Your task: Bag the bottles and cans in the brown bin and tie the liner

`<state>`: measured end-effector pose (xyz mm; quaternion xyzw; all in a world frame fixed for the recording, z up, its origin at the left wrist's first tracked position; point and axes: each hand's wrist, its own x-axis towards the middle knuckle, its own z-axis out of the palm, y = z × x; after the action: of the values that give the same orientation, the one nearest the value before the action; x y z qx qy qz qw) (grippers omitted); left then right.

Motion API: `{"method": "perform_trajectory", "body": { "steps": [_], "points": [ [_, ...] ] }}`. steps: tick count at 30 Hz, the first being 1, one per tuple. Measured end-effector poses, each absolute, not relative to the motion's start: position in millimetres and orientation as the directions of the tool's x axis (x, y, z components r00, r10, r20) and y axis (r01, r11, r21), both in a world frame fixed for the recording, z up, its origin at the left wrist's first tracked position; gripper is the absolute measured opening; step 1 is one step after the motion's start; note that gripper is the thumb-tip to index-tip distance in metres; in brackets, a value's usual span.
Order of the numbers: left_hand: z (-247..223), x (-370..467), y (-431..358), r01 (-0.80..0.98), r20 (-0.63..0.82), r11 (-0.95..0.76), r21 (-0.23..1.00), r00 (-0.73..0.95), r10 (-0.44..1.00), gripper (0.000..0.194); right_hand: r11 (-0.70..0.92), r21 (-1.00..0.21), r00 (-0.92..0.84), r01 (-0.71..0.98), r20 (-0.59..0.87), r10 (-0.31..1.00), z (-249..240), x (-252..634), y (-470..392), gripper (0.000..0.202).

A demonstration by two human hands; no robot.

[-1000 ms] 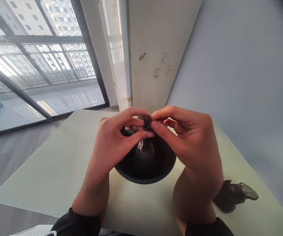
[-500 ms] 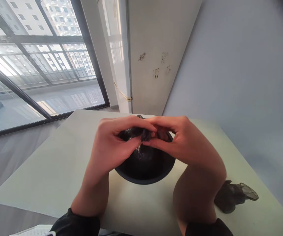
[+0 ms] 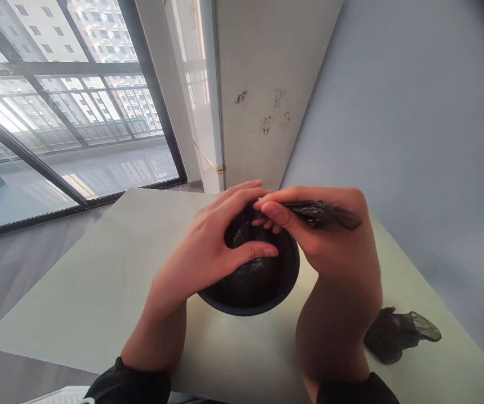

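Observation:
A dark round bowl (image 3: 248, 306) stands on the pale table (image 3: 107, 269), with a shiny black plastic bag (image 3: 256, 266) inside it. Over the bowl's left side, my left hand (image 3: 220, 235) curves round the bag, thumb and fingers spread apart. My right hand (image 3: 309, 224) pinches a gathered, twisted length of black plastic (image 3: 318, 213) above the bowl's right side, its loose end lying back over the hand. Whatever is inside the bag is hidden.
A crumpled sheer black bag (image 3: 402, 334) lies at the table's right, beside my right forearm. Behind the table stand a white cabinet (image 3: 267, 67) and a wall, with large windows at the left.
My left hand has spread from a pinch and lies round the bag. My right hand has moved right and up, drawing out the twisted plastic, which now shows above that hand.

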<state>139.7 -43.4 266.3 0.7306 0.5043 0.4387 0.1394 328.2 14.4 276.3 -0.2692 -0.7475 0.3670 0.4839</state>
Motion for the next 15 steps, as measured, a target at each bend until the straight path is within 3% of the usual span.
{"method": "perform_trajectory", "body": {
  "steps": [5,11,15],
  "points": [
    [265.6,143.1,-43.2,0.655,0.548,-0.487,0.578,0.131,0.826,0.016,0.625,-0.778,-0.364,0.065,0.564,0.741,285.1,330.9,-1.2,0.009],
    [266.0,134.6,-42.9,0.66,0.579,-0.518,0.544,0.152,0.801,0.026,0.668,-0.744,-0.416,-0.008,0.61,0.674,285.6,329.6,-3.2,0.011],
    [264.4,132.3,-41.1,0.672,0.612,-0.53,0.518,0.142,0.778,0.026,0.665,-0.745,-0.37,-0.057,0.634,0.679,280.7,327.9,4.6,0.029]
  ]
}}
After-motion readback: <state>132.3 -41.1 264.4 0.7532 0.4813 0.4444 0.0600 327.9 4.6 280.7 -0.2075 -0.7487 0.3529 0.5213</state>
